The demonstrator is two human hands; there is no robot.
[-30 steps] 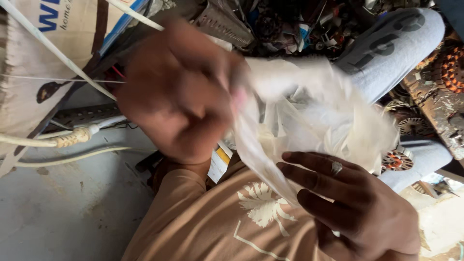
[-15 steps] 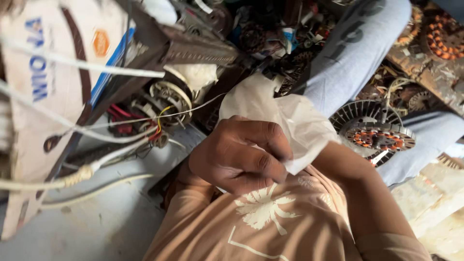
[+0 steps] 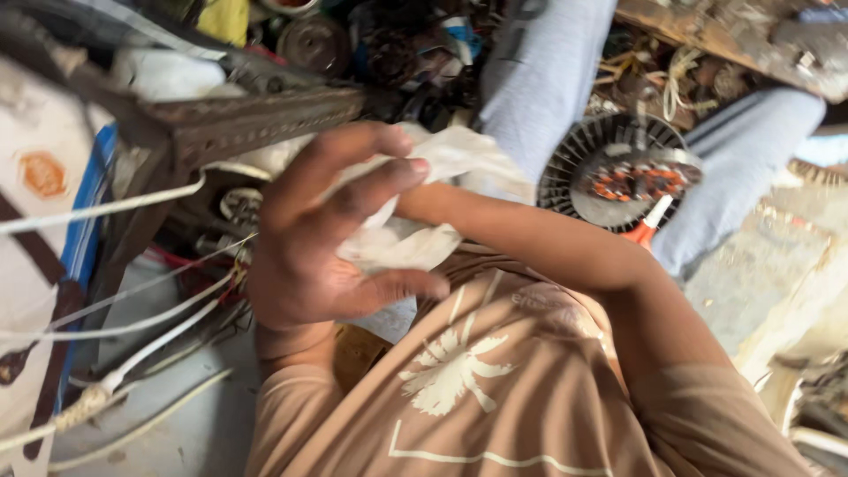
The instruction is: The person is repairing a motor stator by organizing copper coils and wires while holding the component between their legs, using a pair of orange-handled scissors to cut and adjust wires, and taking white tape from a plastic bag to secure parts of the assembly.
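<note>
My left hand (image 3: 327, 247) is raised in front of my chest, palm toward me, fingers curled loosely over a crumpled white plastic bag (image 3: 415, 238). Its thumb presses the bag's lower edge. My right forearm (image 3: 548, 243) reaches in from the lower right across my brown shirt (image 3: 495, 389). The right hand itself is hidden behind the bag and my left fingers, so its grip does not show.
A round motor stator with copper windings (image 3: 618, 177) lies by my grey trouser leg (image 3: 539, 79), with an orange-handled tool (image 3: 649, 228) beside it. White cables (image 3: 132, 336) run across the left. A rusty perforated metal bar (image 3: 265, 115) and cluttered parts sit above.
My left hand has opened from a closed grip into looser, spread fingers over the bag. The view has swung right, and the stator now sits nearer the middle.
</note>
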